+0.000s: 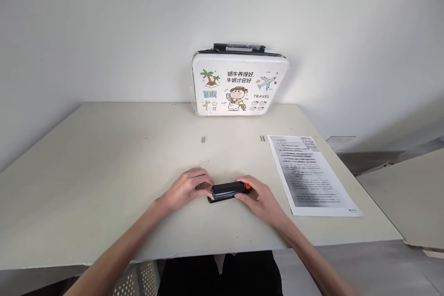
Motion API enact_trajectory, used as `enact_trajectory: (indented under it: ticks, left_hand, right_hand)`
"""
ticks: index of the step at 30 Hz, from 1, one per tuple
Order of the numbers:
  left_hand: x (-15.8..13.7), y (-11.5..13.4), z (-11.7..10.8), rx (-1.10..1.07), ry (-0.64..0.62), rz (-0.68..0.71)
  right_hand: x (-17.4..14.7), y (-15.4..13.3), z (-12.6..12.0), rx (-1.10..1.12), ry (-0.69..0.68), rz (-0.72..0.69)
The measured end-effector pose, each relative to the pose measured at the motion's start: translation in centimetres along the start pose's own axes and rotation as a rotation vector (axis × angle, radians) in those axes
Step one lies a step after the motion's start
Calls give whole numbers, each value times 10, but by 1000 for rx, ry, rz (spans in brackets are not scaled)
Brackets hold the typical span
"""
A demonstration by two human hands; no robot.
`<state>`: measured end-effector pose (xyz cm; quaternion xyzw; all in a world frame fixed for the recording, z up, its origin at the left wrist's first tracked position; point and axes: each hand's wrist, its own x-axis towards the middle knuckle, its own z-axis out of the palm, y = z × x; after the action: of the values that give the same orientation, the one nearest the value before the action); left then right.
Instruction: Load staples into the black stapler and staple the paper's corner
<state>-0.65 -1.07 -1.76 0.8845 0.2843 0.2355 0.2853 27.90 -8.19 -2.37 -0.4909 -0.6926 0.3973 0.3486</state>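
A black stapler (227,190) with an orange end lies on the pale table (104,171), near its front edge. My left hand (187,188) touches the stapler's left end with curled fingers. My right hand (258,196) grips its right end, by the orange part. Two small strips of staples (203,139) (262,138) lie farther back on the table.
A printed sheet of paper (310,173) lies to the right of my hands. A white case with cartoon prints (239,81) and a black handle leans against the wall at the back. Another pale surface (409,194) stands to the right.
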Motion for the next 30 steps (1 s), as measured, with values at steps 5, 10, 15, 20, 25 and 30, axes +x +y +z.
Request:
enact_trajectory:
  ticks: [5, 10, 15, 20, 25, 30]
  left_hand:
    - [-14, 6, -1, 9, 51, -59]
    - [-32, 11, -9, -29, 100, -170]
    - [-31, 13, -10, -10, 154, -254]
    - [-6, 21, 6, 42, 147, -181]
    - [44, 39, 48, 110, 38, 9]
    - [99, 50, 98, 94, -138, 215]
  right_hand:
    - [0, -2, 0, 13, 9, 32]
    - [-8, -4, 2, -7, 38, 52]
    - [-32, -5, 0, -3, 110, 18]
    - [-66, -5, -15, -4, 206, 11]
    - [-91, -4, -37, -59, 338, 29]
    - [-102, -4, -56, -128, 451, 45]
